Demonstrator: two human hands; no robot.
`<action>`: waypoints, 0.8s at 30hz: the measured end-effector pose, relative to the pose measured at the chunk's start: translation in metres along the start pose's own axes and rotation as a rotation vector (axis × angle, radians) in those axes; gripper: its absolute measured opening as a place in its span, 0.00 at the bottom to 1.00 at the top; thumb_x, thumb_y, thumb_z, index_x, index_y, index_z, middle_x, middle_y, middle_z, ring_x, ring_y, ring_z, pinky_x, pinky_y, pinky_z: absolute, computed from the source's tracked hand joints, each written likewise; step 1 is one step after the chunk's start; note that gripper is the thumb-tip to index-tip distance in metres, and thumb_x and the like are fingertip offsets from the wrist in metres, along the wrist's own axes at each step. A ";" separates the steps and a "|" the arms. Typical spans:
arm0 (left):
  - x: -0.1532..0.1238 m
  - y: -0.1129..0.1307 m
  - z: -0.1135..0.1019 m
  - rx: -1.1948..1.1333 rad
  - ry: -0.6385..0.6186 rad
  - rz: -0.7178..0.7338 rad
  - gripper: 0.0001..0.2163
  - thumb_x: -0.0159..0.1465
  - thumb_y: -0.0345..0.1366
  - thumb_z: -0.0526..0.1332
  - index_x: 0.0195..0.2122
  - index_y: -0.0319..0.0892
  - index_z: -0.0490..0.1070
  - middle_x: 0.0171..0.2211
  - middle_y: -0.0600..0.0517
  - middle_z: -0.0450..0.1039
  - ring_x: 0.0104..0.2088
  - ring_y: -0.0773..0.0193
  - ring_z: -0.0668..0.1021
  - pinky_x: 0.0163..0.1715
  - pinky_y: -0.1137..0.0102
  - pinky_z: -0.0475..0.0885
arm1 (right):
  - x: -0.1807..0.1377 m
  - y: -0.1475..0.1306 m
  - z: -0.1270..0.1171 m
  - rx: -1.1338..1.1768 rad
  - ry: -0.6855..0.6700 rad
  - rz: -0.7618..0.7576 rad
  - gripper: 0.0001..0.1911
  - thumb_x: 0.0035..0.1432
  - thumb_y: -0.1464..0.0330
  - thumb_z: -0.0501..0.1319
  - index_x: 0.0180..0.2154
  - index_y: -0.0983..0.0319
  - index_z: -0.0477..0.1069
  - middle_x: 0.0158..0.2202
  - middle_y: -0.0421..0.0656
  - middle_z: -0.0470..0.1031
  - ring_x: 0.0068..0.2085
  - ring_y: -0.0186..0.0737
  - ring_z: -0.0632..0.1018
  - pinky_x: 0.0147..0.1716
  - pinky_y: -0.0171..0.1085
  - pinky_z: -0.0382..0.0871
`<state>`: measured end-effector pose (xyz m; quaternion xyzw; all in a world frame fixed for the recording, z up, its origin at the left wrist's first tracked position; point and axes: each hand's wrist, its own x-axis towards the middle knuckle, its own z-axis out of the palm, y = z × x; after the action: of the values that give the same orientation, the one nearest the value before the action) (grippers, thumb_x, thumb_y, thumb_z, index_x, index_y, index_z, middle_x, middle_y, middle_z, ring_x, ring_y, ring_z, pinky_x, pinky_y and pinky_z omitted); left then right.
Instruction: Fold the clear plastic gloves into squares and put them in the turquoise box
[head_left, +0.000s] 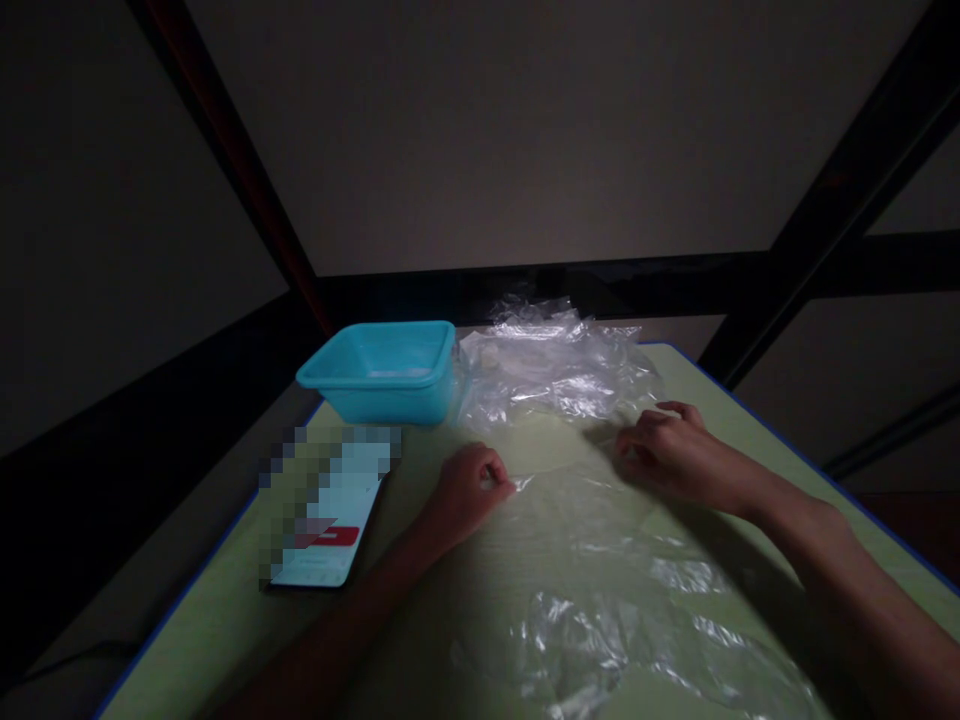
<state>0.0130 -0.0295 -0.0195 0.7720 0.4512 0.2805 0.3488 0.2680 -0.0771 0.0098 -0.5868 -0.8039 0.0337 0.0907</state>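
A thin clear plastic bag (600, 560) lies spread and wrinkled on the table in front of me. My left hand (471, 488) is closed in a pinch, thumb and forefinger on the bag's far left corner. At the far right side of the same bag, my right hand (660, 450) is closed, its thumb and fingers bent together at the film's edge. The exact grip there is dim and partly hidden. Beyond both hands rests a loose pile of more clear plastic bags (562, 370), crumpled and shiny.
A blue plastic basin (375, 382) stands at the back left, touching or very near the bag pile. Nearer me on the left lies a lit phone (337, 530), partly pixelated. The pale green table (187, 640) has a blue edge. Behind it is a wall (525, 140).
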 end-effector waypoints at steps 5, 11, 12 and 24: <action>0.004 -0.003 0.002 -0.067 0.079 -0.029 0.06 0.49 0.27 0.57 0.18 0.40 0.62 0.17 0.59 0.62 0.22 0.69 0.67 0.23 0.76 0.59 | 0.002 -0.014 -0.004 0.176 0.098 -0.122 0.09 0.58 0.69 0.53 0.29 0.60 0.70 0.31 0.45 0.74 0.34 0.43 0.73 0.41 0.47 0.61; 0.008 -0.006 0.003 -0.099 0.165 -0.032 0.06 0.50 0.26 0.57 0.19 0.40 0.62 0.17 0.59 0.61 0.21 0.70 0.66 0.22 0.76 0.59 | 0.003 -0.072 -0.004 0.593 -0.150 -0.287 0.08 0.59 0.69 0.55 0.40 0.62 0.69 0.38 0.45 0.72 0.39 0.38 0.73 0.38 0.38 0.67; 0.008 -0.007 0.003 -0.099 0.177 -0.033 0.05 0.50 0.26 0.57 0.20 0.40 0.62 0.17 0.59 0.62 0.21 0.71 0.66 0.22 0.76 0.60 | 0.002 -0.079 -0.001 0.614 -0.192 -0.298 0.09 0.58 0.68 0.57 0.42 0.62 0.69 0.39 0.45 0.72 0.39 0.38 0.73 0.38 0.37 0.67; 0.011 -0.008 0.005 -0.037 0.267 -0.044 0.06 0.52 0.24 0.56 0.28 0.41 0.64 0.19 0.60 0.62 0.22 0.69 0.69 0.24 0.75 0.61 | 0.004 -0.093 0.024 0.548 -0.260 -0.435 0.12 0.41 0.69 0.69 0.22 0.62 0.65 0.30 0.38 0.67 0.39 0.38 0.69 0.39 0.39 0.61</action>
<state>0.0176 -0.0182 -0.0281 0.7112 0.5053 0.3814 0.3058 0.1757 -0.1008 0.0018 -0.3471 -0.8757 0.3020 0.1467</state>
